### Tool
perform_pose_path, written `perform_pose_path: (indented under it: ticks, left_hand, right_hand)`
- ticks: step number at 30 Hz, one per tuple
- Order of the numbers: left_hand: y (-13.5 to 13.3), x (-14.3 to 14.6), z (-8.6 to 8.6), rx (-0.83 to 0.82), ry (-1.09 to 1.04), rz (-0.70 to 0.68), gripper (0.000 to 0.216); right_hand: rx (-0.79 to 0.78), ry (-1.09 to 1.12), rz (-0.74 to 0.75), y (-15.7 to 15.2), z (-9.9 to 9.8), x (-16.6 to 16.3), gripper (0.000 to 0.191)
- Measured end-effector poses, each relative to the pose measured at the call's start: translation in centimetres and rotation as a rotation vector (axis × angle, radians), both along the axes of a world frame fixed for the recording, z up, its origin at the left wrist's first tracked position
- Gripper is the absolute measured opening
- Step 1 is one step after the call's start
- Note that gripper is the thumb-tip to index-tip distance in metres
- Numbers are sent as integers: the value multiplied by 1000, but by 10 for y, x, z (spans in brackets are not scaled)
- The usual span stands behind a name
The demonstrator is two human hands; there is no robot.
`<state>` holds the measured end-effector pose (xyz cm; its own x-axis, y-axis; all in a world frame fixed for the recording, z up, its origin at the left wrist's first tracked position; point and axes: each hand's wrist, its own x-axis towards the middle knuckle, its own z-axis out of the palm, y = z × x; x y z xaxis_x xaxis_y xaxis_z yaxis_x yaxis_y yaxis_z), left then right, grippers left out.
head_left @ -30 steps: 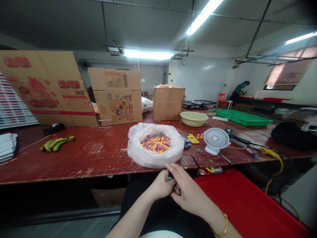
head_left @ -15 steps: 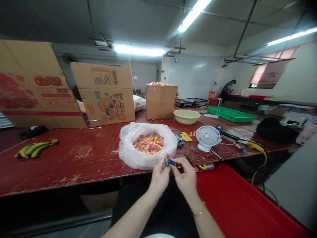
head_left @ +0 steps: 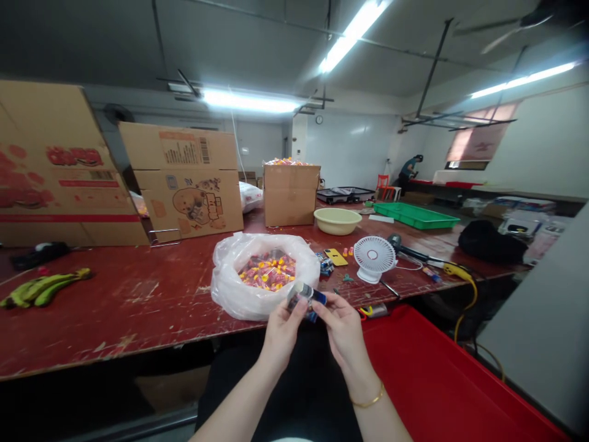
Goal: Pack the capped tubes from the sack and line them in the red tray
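Observation:
My left hand and my right hand are raised together in front of the table edge, both pinched on a small blue and silver object. It sits just in front of a clear plastic bag full of small red and yellow pieces on the red table. A gold bangle is on my right wrist.
Cardboard boxes stand at the back left, another box behind the bag. A beige bowl, a white fan, a yellow-handled tool, a green tray, bananas. A red bin lies at my right. A person stands far back.
Both hands have lifted from below the table edge up toward the bag, bringing the small object with them. The view has turned a little to the right.

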<state>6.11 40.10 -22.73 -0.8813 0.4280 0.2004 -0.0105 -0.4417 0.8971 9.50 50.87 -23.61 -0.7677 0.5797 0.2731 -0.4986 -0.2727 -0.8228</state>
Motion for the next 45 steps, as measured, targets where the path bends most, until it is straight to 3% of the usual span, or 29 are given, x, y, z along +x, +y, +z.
perform_pose_path:
  ticks: [3,7,11,13,17,20,23,25,26,28,30,32,34,36,39,45]
  left_hand:
    - [-7,-7,13,-2,-158,-73,49]
    - [-11,2,18,190,-483,-367,42]
    - [-8,5,15,329,-640,-444,37]
    - [-4,3,6,298,-658,-396,36]
    - [9,-2,-26,189,-477,-92,38]
    - [13,-4,-46,102,-177,-13,39]
    - [10,-7,-50,-40,44,-1,30]
    - [5,-13,-48,-94,47,-40,25]
    - [2,-17,-46,-110,-4,-72,25]
    - [-6,-26,-42,-146,-199,-125,27]
    - [-14,-33,-38,-244,-417,-201,31]
    - [-19,-38,-35,-393,-544,-354,30]
    - [-20,-43,-31,-488,-593,-459,24]
    - [-16,-49,-26,-489,-635,-432,20]
    - [-8,-64,-18,-429,-642,-382,23]
    - [2,-100,-11,-383,-644,-517,13]
  right_hand:
    - [-86,4,136,-6,-4,11,31]
    - [-100,36,242,-12,3,21,31]
    - [-236,-8,336,-16,6,17,33]
    - [-329,-48,339,-17,-1,10,36]
    - [-446,-78,263,-19,-23,-1,35]
    - [-499,-92,384,-25,-44,-4,31]
    - [-500,-159,516,-29,-65,-2,33]
    - [-379,-213,464,-26,-75,2,38]
    - [-253,-239,360,-22,-78,5,41]
    - [131,-277,58,-11,-75,12,50]
    - [625,-273,-110,0,-61,17,67]
    - [1070,-244,-13,8,-41,17,85]
    - [1317,-237,181,9,-23,8,93]
    - [1376,-267,298,6,-12,-7,89]
    - [1316,-339,365,1,-10,-30,82]
    - [1136,-440,380,12,-16,-62,79]
